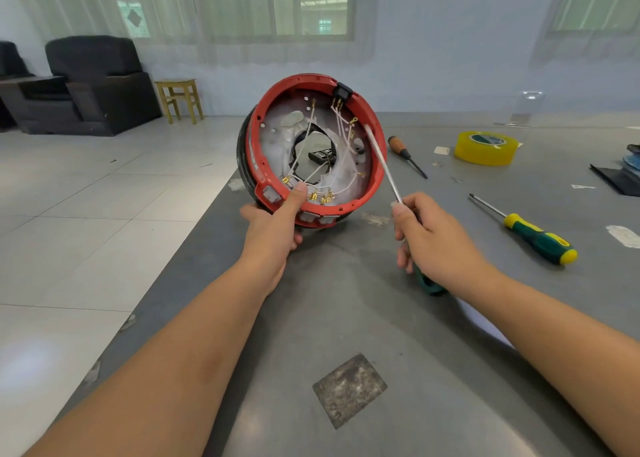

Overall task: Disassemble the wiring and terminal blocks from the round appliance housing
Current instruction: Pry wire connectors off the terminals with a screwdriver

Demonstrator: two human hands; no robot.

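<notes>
While the left hand [273,228] clamps the red housing [375,165] at its rim, thumb pressing inside, the right hand [429,238] pinches a screwdriver [384,165]. Just beyond that thumb, the thin wires [341,127] look limp and fragile; I'd grip their brass terminals [314,196].

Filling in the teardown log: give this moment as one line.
left hand: tilts red housing on table | right hand: holds screwdriver, tip at rim | wires: attached
</notes>
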